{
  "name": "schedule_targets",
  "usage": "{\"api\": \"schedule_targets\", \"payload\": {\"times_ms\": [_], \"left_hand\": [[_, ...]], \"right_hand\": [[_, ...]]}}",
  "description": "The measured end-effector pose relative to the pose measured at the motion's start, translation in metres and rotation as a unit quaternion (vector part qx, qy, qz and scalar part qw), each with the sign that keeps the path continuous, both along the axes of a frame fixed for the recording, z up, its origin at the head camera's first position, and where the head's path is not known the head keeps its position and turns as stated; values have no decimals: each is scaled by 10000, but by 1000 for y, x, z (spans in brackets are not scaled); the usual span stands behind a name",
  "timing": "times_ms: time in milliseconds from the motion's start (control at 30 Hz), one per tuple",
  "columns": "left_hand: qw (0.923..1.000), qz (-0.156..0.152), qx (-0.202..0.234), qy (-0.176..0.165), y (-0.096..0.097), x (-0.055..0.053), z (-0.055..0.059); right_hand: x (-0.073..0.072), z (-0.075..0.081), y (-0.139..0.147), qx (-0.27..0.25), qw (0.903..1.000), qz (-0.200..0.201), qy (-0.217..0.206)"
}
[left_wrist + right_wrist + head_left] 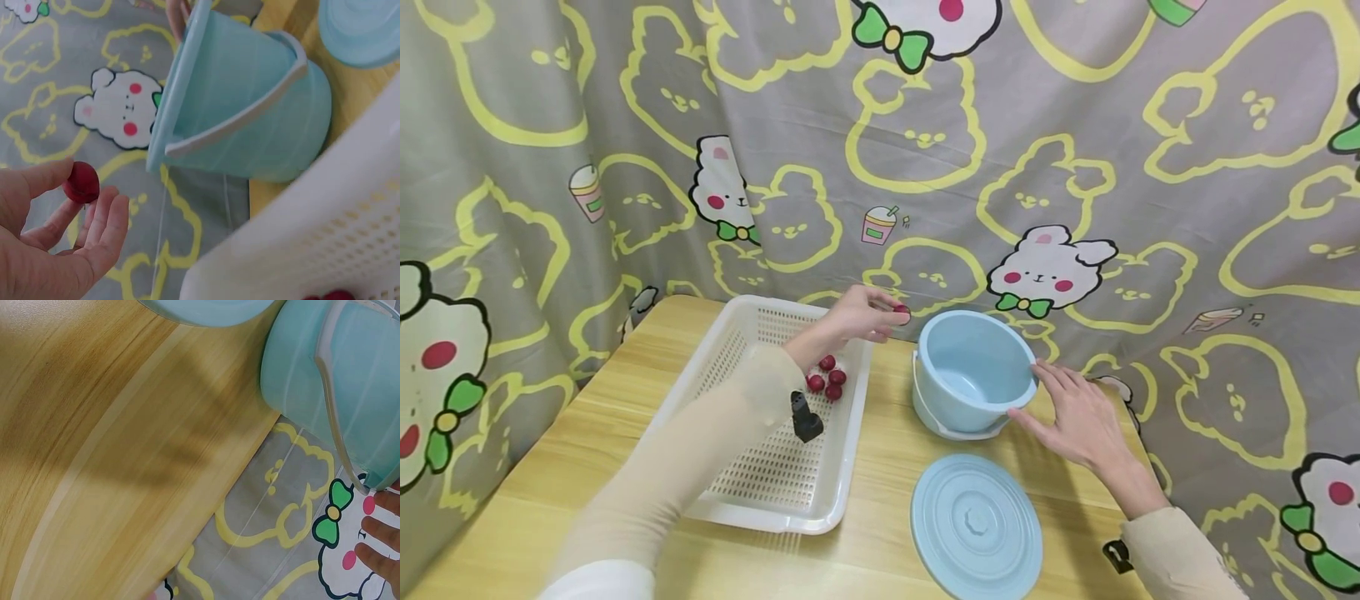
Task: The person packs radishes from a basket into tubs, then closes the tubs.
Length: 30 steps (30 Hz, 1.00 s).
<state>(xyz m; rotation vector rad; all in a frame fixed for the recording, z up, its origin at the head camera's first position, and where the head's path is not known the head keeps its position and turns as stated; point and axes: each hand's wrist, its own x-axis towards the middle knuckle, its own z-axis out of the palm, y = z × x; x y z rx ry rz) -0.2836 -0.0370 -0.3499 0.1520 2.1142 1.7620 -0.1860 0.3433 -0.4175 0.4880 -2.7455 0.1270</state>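
My left hand (867, 315) pinches a small round dark-red fruit (82, 182) between thumb and fingertips, with its other fingers spread below. In the head view it hovers between the white basket and the light-blue bucket (931, 387), left of the bucket's rim. Several more of these red fruits (835, 377) lie in the white perforated basket (850, 467), partly under my left forearm. My right hand (1078, 412) rests thumb and fingertips at the bucket's right rim, its fingers spread and fairly straight. The bucket stands upright, its pale handle (250, 115) hanging down.
A round light-blue lid (977, 525) lies flat on the wooden table (880, 500) in front of the bucket. Behind the table hangs a grey curtain (805, 125) with cartoon prints, close to the bucket and basket.
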Motion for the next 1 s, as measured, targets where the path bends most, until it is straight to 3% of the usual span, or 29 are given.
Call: {"api": "schedule_targets", "payload": {"times_ms": [500, 1000], "left_hand": [[9994, -322, -37, 141, 42, 4, -4], [9984, -551, -49, 135, 74, 1, -6]], "right_hand": [[0, -2, 0, -6, 10000, 7, 57], [-1, 0, 0, 6, 10000, 0, -3]]}}
